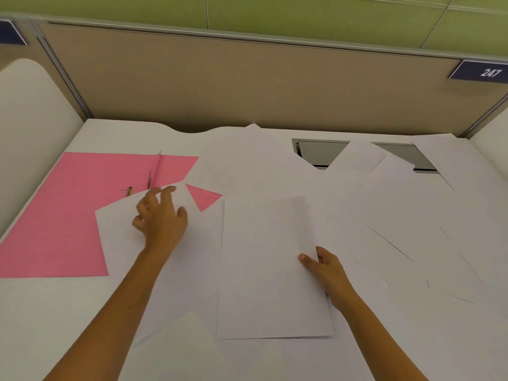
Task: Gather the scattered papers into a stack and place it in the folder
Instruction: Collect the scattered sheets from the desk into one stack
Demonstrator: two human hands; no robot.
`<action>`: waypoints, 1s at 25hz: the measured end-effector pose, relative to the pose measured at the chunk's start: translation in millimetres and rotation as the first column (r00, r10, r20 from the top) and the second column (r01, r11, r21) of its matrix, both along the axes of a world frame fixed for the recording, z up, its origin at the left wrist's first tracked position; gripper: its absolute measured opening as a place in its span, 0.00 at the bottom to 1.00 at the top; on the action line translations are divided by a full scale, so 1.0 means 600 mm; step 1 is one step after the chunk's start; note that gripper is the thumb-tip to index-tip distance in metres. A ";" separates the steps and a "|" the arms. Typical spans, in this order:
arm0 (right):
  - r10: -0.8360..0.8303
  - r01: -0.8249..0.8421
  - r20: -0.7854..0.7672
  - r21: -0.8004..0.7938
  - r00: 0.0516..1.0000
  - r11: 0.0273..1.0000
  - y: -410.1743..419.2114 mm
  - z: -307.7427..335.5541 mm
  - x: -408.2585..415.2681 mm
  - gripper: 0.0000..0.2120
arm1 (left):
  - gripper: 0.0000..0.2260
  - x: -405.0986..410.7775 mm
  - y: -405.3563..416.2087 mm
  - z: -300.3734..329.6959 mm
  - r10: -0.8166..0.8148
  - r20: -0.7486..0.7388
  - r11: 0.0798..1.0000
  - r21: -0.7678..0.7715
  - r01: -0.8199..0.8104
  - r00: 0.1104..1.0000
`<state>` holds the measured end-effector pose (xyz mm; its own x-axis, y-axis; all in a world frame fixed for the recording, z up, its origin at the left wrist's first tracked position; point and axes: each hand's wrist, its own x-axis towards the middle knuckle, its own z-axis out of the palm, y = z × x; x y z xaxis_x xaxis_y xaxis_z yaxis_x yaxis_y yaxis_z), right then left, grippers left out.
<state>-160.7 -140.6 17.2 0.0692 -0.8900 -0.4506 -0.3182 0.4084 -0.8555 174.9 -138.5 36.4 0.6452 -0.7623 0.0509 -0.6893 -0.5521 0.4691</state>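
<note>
**One number in sight**

From my remote seat I can read a single marking: "247", in slanted white digits on a dark blue plate (pixel 479 72) fixed at the top right corner of the tan partition (pixel 247 78). A second dark blue plate (pixel 11 33) sits at the upper left edge (cut off by the frame), and I can read nothing on it. The white sheets (pixel 275 270) show me no legible print.

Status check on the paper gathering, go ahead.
Left hand over a sheet lying on the pink folder, fingers loosely curled. Right hand pinching the centre sheet. Papers unstacked; folder open, partly covered.
</note>
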 end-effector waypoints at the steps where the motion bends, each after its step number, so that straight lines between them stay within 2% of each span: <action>1: -0.002 0.002 -0.001 -0.008 1.000 1.000 0.001 0.001 0.001 0.06 | 0.23 0.031 0.031 0.003 0.111 -0.048 0.994 0.027 -0.109 0.993; 3: -0.005 0.005 -0.017 -0.019 1.000 1.000 0.004 0.001 0.004 0.06 | 0.26 0.080 0.091 0.008 0.287 -0.174 0.958 0.075 -0.278 0.942; 5: -0.001 -0.001 -0.039 -0.034 0.999 0.999 0.005 -0.001 0.007 0.06 | 0.29 0.105 0.142 0.006 0.364 -0.323 0.931 0.114 -0.346 0.874; 9: 0.011 -0.018 -0.088 -0.076 0.996 0.997 0.010 0.000 0.012 0.10 | 0.32 0.121 0.193 -0.014 0.316 -0.572 0.941 0.088 -0.326 0.757; 12: 0.019 -0.028 -0.106 -0.086 0.994 0.996 0.012 0.001 0.014 0.11 | 0.32 0.107 0.198 -0.020 0.262 -0.655 0.949 0.040 -0.313 0.709; 15: 0.026 -0.038 -0.125 -0.091 0.992 0.995 0.012 -0.001 0.013 0.12 | 0.29 0.095 0.191 -0.022 0.269 -0.634 0.950 0.051 -0.308 0.725; 19: 0.029 -0.046 -0.172 -0.094 0.985 0.995 0.014 -0.005 0.014 0.13 | 0.14 0.079 0.195 -0.008 0.247 -0.496 0.964 0.036 -0.265 0.832; 22: 0.026 -0.043 -0.172 -0.094 0.985 0.995 0.016 -0.006 0.014 0.13 | 0.07 0.063 0.204 0.042 0.183 -0.382 0.936 -0.213 -0.279 0.906; 25: 0.038 -0.051 -0.157 -0.083 0.987 0.995 0.015 -0.007 0.012 0.12 | 0.08 0.061 0.208 0.119 0.144 -0.222 0.854 -0.464 -0.235 0.964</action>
